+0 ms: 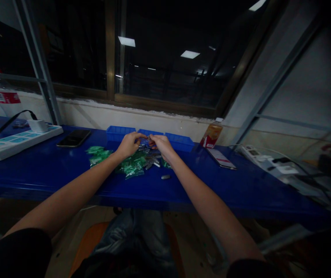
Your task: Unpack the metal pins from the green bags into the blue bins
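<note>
My left hand (pixel 129 145) and my right hand (pixel 162 144) meet above the far part of the blue table, fingertips pinched close together. Something small seems to be between them, but it is too small and dim to name. Below my left hand lie green packets in clear plastic (pixel 133 165). Small silvery metal pieces (pixel 153 160) are heaped beneath and between both hands. A single metal piece (pixel 166 177) rests apart from the heap, nearer the table's front edge.
Behind my hands stand blue bins (pixel 120 133). Left are a dark phone (pixel 74 138) and a white power strip (pixel 23 139). Right are a drink bottle (pixel 212 134), another phone (pixel 221 158) and a cabled power strip (pixel 269 164). The blue table (pixel 96 189) ends below a window.
</note>
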### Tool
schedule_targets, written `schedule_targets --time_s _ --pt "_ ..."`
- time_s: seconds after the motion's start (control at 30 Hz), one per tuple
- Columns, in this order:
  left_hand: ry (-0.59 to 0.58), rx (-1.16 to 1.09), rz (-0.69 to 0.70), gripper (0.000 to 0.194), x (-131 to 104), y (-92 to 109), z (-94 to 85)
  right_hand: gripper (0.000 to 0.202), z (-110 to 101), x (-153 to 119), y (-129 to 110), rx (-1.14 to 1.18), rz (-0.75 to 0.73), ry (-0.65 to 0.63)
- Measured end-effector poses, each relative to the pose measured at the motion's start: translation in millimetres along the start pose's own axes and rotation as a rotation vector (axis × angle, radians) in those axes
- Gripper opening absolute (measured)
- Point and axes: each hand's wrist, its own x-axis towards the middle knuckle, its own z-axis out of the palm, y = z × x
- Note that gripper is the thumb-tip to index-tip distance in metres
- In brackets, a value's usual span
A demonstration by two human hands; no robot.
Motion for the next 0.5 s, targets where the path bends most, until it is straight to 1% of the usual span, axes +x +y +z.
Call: schedule_targets --time_s 0.07,0.1,0.17,0.2,0.23,0.3,0.33,0.37,0.43,0.5 --pt "-0.011 0.018 0.009 0.039 0 1 0.8 0.019 -1 -1 -1 -0.061 -0.044 0.009" --pt "-0.003 0.019 0.002 0.039 0 1 1.3 0.016 -1 -1 -1 -0.121 -0.099 0.024" --pt "0.019 -0.004 -0.040 0.032 1 1 1.7 0.015 -1 -4 -3 -0.292 -0.275 0.075" --pt "0.021 -0.043 -0.083 0.027 2 2 1.5 0.015 -1 -5 -4 -0.387 -0.383 0.089" --pt "0.012 -0.115 -0.144 0.028 2 3 1.1 0.017 -1 -7 -5 -0.472 -0.488 0.094" --pt "-0.031 -0.343 -0.309 0.044 3 5 -0.3 0.021 -2 -10 -7 -0.586 -0.647 0.078" --pt "-0.055 -0.468 -0.396 0.050 3 6 -1.1 0.023 -2 -11 -8 -0.613 -0.695 0.072" --pt "-0.071 -0.575 -0.472 0.052 3 7 -1.7 0.025 -3 -12 -8 -0.631 -0.728 0.068" --pt "-0.085 -0.707 -0.564 0.041 3 9 -2.1 0.028 -3 -12 -8 -0.645 -0.761 0.073" --pt "-0.063 -0.759 -0.588 0.024 3 8 -1.2 0.032 -3 -11 -7 -0.625 -0.747 0.080"
